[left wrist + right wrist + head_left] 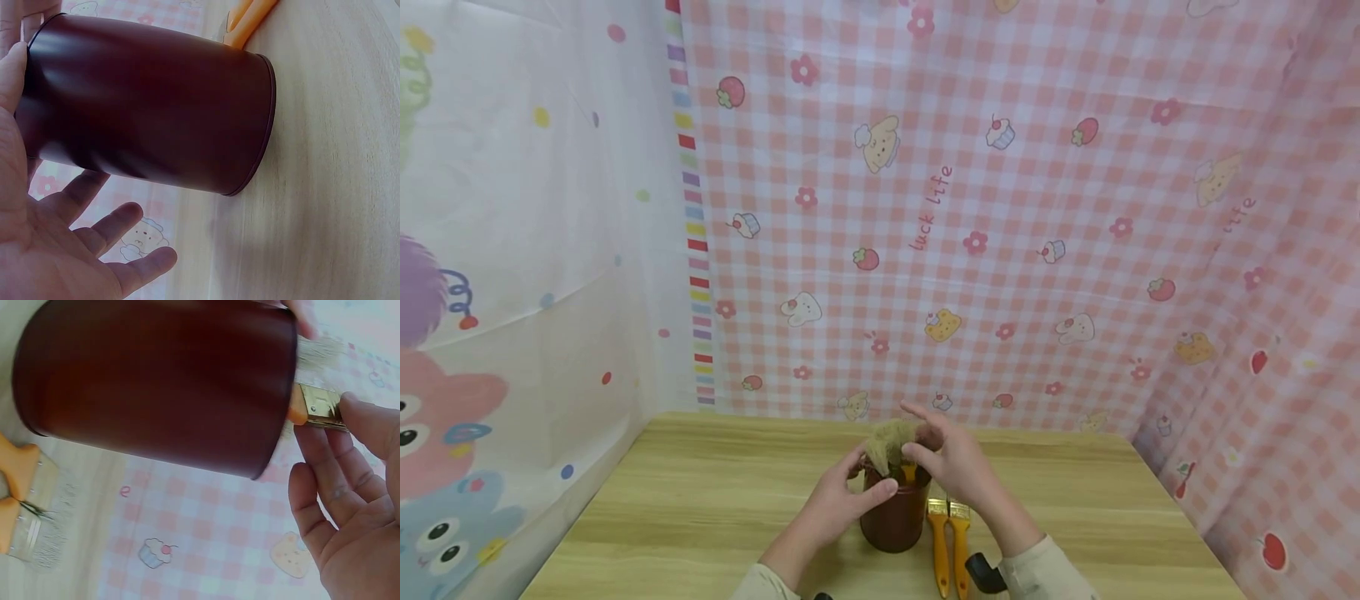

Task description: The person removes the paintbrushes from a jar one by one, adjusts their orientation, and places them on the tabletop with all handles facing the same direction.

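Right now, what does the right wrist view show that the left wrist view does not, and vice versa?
Only right wrist: the right hand pinching a brush's gold band, pale bristles, and a cupcake print.
Only left wrist: three spread fingers of the left hand.
Both: the dark reddish container, orange brush handles, checked cloth and wooden surface.

A dark red-brown cup (891, 523) stands upright, and the left hand (842, 498) holds it near its rim. Pale, fuzzy brush hair (889, 440) pokes out of the top, and the right hand (359, 506) pinches one brush (320, 406) by its shiny gold part. Two more brushes (960, 546) with orange handles lie side by side, just right of the cup.
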Tool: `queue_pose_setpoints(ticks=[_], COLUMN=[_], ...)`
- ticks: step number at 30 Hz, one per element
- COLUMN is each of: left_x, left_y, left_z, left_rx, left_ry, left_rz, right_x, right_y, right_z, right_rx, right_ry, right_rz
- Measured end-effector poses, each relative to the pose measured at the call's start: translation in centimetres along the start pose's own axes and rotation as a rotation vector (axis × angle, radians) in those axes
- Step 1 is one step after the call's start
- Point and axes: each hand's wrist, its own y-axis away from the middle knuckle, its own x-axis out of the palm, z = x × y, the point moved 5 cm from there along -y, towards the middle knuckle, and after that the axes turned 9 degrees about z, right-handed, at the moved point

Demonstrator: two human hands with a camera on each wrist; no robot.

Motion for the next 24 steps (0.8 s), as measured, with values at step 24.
queue_pose_setpoints(ticks=[24], left_x=[0.2], left_y=[0.4], left_z=[-0.3], left_rx=[-0.026], left_ry=[-0.019], left_rz=[0.002], right_x=[-8.9], right_y=[0.7], right_z=[0.3], right_rx=[0.094], right_ry=[-0.150], right_rz=[-0.240])
